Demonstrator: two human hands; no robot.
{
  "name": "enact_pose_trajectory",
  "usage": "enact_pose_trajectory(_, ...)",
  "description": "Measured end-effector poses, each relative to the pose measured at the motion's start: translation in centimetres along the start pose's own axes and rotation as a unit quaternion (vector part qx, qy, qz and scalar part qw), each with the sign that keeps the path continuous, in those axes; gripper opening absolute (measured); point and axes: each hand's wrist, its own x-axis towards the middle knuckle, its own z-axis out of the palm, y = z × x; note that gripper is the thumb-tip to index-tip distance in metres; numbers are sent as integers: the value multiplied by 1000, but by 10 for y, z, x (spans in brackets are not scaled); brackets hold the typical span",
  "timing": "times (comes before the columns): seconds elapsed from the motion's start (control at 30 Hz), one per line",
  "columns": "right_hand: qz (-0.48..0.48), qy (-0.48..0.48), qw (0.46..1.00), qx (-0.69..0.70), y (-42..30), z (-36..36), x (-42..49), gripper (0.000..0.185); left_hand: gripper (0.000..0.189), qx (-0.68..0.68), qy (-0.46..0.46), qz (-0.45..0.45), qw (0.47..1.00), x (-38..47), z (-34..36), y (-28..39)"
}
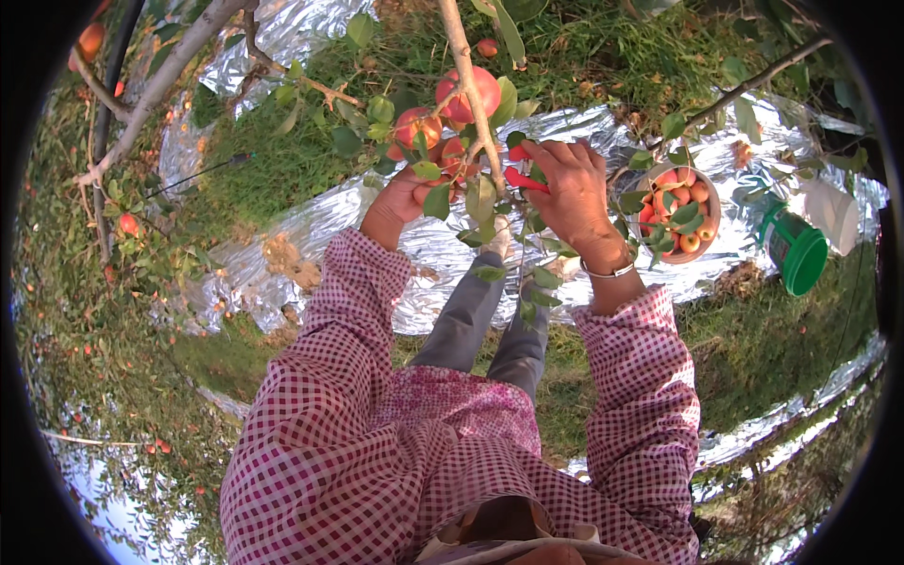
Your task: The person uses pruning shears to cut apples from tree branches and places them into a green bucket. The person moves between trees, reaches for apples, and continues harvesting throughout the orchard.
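Red apples (418, 128) hang in a cluster along a thin grey branch (462, 60) in front of me. My left hand (404, 198) is among the lower apples, its fingers around an apple (426, 191) partly hidden by leaves. To the right of the branch, my right hand (568, 185) holds small red-handled pruning snips (524, 181), their tips pointing toward the branch and the fruit. Leaves cover part of the blades. A larger red apple (480, 92) hangs above both hands, behind the branch.
A round bucket of picked apples (715, 212) stands on silvery reflective film (438, 282) at the right. Beyond it lie a green plastic bucket (805, 258) and a whitish container (832, 212). Thicker branches (152, 92) cross the upper left, and another branch (763, 76) reaches in at the upper right.
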Motion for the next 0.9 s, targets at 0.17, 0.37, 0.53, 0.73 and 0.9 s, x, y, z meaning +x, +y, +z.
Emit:
enact_pose_trajectory(0.17,-9,-8,1000,-2,-2,4,5,63,54,-24,-42,-61,997,16,-18,-2)
enact_pose_trajectory(0.37,-26,12,1000,-1,-2,8,5,58,54,-9,-34,-70,997,17,-31,-5)
enact_pose_trajectory(0.53,-33,1,999,3,-2,9,5,51,59,-2,-48,-39,998,20,-13,-12)
enact_pose_trajectory(0.73,-57,12,998,1,2,8,5,47,67,18,-54,-15,998,20,0,-20)
enact_pose_trajectory(0.9,10,39,999,-7,9,5,-19,52,70,-70,-47,-9,996,22,-10,-39)
